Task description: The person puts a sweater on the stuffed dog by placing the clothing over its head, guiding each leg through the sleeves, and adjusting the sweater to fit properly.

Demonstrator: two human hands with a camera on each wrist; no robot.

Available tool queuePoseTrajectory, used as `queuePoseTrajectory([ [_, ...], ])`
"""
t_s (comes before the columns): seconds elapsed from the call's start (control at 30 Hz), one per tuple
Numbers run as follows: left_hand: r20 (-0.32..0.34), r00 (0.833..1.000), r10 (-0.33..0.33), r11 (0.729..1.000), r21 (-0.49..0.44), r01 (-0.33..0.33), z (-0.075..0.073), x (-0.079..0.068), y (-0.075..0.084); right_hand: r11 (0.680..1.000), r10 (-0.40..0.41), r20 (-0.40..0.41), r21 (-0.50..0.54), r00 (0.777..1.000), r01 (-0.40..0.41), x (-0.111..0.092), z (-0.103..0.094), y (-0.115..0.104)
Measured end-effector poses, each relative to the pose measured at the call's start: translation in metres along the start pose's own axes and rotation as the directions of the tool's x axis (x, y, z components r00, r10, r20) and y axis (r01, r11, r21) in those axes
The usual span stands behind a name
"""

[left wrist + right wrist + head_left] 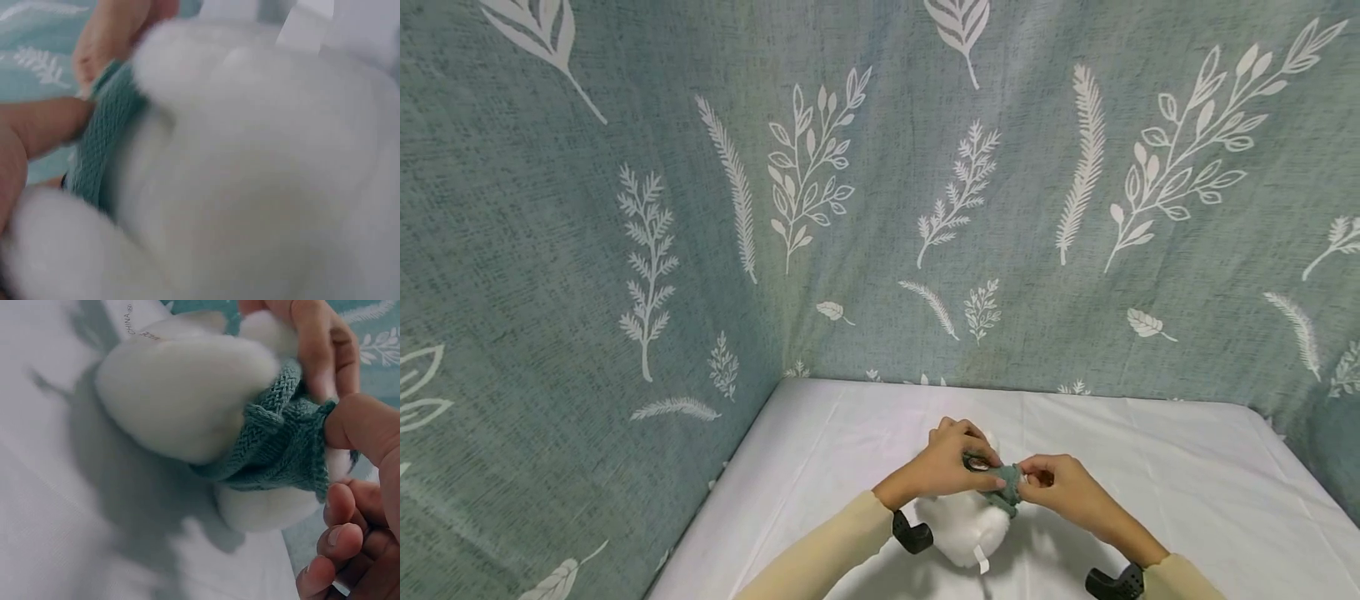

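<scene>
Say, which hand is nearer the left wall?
The left hand: it is on that wall's side, thumb on the knit. The right hand is farther off, at the knit's right edge. Neither touches the wall.

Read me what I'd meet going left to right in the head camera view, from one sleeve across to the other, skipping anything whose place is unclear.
Left sleeve → left hand → teal knit garment → right hand → right sleeve.
</scene>
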State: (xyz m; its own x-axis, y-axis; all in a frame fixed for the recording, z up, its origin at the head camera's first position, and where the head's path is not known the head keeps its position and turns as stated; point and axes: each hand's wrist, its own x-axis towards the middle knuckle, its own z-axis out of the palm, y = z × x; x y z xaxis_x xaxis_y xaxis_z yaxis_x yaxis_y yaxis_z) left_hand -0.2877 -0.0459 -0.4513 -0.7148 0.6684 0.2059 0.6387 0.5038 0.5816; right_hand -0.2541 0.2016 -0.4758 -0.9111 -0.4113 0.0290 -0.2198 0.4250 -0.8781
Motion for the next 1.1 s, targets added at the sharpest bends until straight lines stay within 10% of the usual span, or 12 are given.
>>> queuePoseTrajectory([
  [0.53,-0.188,0.982,0.019,1.0,0.018,-0.016,0.012,-0.006,0.001,0.999,-0.028,-0.049,-0.04,0.998,0.026,0.002,0.0,-0.004],
  [1.1,-0.08,0.995,0.056,0.981,0.189,-0.04,-0.004,-0.01,-0.002,0.977,0.18,-0.024,0.116,0.983,-0.176,0.004,-0.004,0.004],
])
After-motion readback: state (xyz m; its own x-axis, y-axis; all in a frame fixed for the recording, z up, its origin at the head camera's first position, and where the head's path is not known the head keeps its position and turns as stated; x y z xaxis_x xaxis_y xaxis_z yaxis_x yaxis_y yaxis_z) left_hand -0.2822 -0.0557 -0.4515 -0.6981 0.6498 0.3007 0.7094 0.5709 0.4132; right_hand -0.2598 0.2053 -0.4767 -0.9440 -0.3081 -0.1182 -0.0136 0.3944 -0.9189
